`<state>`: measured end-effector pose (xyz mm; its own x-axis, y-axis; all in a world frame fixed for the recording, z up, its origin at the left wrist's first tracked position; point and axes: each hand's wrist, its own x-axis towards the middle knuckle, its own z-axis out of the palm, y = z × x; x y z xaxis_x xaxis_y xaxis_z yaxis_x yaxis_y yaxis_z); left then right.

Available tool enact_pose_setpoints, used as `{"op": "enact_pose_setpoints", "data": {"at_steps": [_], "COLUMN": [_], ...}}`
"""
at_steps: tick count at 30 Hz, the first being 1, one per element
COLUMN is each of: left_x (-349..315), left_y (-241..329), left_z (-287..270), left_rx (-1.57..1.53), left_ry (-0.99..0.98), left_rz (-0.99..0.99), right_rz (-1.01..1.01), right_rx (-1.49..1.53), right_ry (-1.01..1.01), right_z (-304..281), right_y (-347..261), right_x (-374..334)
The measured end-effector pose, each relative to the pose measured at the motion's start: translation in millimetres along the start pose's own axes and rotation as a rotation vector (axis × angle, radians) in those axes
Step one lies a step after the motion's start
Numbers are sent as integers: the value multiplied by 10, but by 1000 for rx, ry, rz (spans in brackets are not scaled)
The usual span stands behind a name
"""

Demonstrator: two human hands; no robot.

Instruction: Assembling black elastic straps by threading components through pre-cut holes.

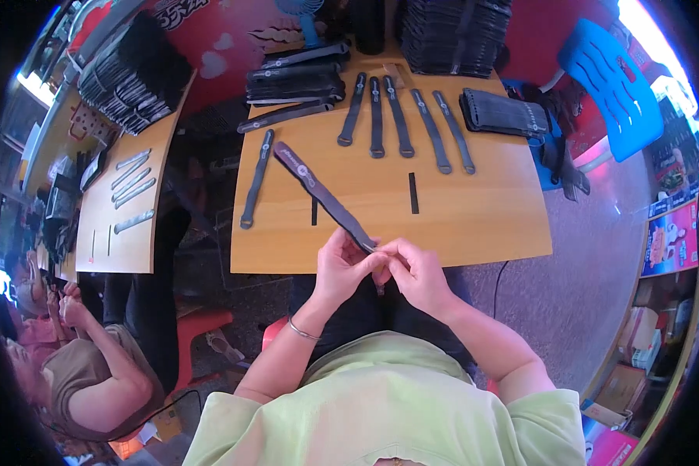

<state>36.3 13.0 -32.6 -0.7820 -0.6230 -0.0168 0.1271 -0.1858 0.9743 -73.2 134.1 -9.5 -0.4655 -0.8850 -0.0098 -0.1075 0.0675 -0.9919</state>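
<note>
A long dark grey strap with a rounded far end and a pale printed mark slants over the near part of the wooden table. My left hand grips its near end between thumb and fingers. My right hand pinches at the same end, fingertips against those of the left. What exactly lies between the fingertips is too small to make out. Left of the held strap, another strap lies on the table. Farther back several similar straps rest side by side, each with a loop at the near end.
The wooden table has two black strips on its top. Stacks of straps and a tall dark pile stand at the back. A dark bundle lies right, near a blue chair. Another person works at a left table.
</note>
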Motion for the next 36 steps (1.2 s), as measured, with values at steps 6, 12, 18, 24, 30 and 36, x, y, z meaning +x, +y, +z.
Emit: {"op": "enact_pose_setpoints", "data": {"at_steps": [6,12,18,24,30,36], "left_x": [28,-5,-38,-28,-42,-72], "left_y": [126,141,185,172,-21,86], "left_z": [-105,4,25,0,-43,27], "left_rx": [19,194,328,369,546,491], "left_ry": [-183,0,-75,-115,-69,79], "left_rz": [-26,130,114,116,203,273], "right_rz": [141,51,-76,16,8,76], "right_rx": [66,95,-89,-154,-143,36], "right_ry": [-126,-25,40,-40,-16,-11], "right_z": [-76,16,15,-74,-58,-1], "right_y": [-29,-138,-54,-120,-154,-175], "right_x": [7,-14,-27,2,1,-69]}}
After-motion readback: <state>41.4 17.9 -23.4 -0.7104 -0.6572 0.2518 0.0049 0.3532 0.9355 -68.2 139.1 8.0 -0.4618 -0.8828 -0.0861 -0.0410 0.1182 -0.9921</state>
